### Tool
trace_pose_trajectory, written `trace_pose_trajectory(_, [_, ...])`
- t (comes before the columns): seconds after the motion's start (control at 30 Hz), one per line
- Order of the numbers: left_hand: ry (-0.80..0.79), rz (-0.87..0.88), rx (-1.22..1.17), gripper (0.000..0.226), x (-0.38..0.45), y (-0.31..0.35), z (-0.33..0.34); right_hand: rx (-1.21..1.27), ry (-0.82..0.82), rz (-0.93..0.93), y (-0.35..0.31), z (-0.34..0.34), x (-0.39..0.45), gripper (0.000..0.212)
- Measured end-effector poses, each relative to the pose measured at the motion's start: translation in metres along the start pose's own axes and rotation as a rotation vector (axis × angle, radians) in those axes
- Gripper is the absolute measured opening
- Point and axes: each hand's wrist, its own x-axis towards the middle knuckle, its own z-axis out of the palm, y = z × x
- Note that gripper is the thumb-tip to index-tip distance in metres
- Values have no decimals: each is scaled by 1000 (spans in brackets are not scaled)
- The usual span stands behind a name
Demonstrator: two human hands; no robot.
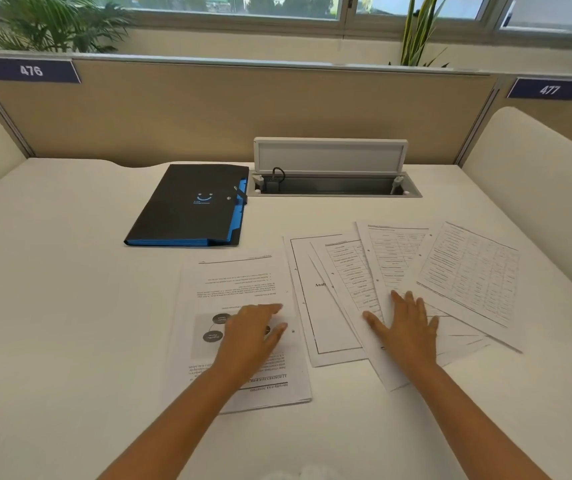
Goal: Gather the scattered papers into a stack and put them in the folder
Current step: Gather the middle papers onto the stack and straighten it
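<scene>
White table (70, 271) carried fanned printed paper sheets (399, 271), and both hands lay flat, open, holding nothing. Left hand (250, 336) pressed the separate sheet; right hand (404, 327) the fan. Closed black-and-blue folder (191, 206) lay beyond, nearer the left.

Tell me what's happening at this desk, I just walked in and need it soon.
A person is gathering loose papers. The left hand lies flat on a sheet with a diagram; the right hand presses on a fan of overlapping sheets beside it. Neither hand has lifted anything. The folder lies shut farther back on the desk, so nothing is stacked or filed yet.
</scene>
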Motion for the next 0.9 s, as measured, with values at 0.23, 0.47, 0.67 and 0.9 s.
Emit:
trace_pose_trajectory(0.23, [-173,-42,-98,39,7,21,20,-44,92,-133,-13,-7,-7,76])
trace_pose_trajectory(0.47, [-131,-254,-356,37,19,48,26,49,9,-254,-37,8,-27,70])
trace_pose_trajectory(0.67, [-123,-620,-830,41,30,60,24,118,73,-218,-38,1,-26,34])
trace_pose_trajectory(0.9, [-180,-638,-896,29,37,70,33,367,112,-71,-41,-17,-19,14])
